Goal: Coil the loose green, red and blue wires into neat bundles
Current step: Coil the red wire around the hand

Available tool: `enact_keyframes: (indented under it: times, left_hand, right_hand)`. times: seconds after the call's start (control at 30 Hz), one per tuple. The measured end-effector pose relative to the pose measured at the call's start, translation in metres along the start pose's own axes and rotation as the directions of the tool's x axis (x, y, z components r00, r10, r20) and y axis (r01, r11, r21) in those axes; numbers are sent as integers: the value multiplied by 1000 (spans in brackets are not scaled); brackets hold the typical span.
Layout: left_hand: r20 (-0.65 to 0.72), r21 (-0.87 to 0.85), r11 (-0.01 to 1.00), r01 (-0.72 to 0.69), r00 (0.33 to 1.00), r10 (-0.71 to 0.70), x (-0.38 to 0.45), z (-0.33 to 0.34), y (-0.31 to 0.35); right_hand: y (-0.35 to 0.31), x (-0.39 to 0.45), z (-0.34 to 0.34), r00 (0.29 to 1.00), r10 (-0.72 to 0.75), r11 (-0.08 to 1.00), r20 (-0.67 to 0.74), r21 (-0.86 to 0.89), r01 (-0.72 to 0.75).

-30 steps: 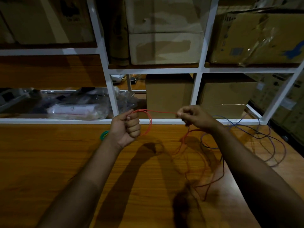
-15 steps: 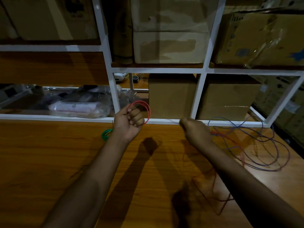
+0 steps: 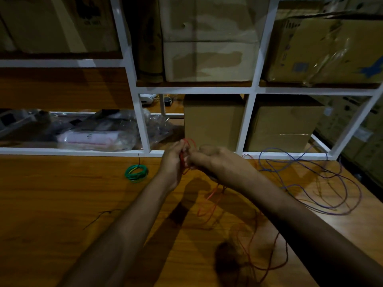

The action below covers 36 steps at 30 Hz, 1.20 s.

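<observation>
My left hand (image 3: 173,160) holds a small coil of red wire (image 3: 187,151) above the wooden table (image 3: 62,204). Right against it, my right hand (image 3: 211,160) pinches the same red wire. From both hands the loose red wire (image 3: 209,201) trails down onto the table in front of me. A coiled green wire bundle (image 3: 136,172) lies flat on the table to the left of my left hand. Loose blue wire (image 3: 310,179) sprawls in loops on the table at the right.
A white metal shelf frame (image 3: 145,129) rises at the table's far edge, holding cardboard boxes (image 3: 213,121) and plastic bags (image 3: 97,137). A thin dark wire scrap (image 3: 103,214) lies on the table at the left.
My right hand has moved left and up to meet my left hand, carrying the red wire to the coil. The loose red wire has shifted on the table.
</observation>
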<state>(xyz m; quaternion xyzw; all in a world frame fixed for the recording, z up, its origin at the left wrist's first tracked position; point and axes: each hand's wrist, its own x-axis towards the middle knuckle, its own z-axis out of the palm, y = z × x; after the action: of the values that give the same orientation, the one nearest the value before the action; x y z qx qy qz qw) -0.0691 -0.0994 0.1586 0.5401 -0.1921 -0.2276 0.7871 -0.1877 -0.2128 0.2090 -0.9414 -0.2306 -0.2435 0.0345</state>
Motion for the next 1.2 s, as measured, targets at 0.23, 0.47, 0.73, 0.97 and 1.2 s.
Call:
enact_keyframes:
  times: [0.23,0.47,0.73,0.97,1.2]
  left_hand:
    - [188,288,957,23,979,-80,-8,4,6]
    - [327,96,971,219,914,-239,-8,-22,20]
    - [512,-331,851,408,835,-201,-4,-28,13]
    - [407,-395,841,369,891,-200,-2,-48,22]
    - [328,-433,843,319,927,-182,-2,-75,30]
  right_hand:
    - [30,12,-3,787,617,642,-8,584,-497]
    - [85,-13,-9,704,493,41,511,795,-605]
    - [99,-36,8,727,538,286,426,719,-633]
    - [106,-65,12,759,479,480,441,592,-647]
    - [129,-100,-5,720,663,559,208,503,-660]
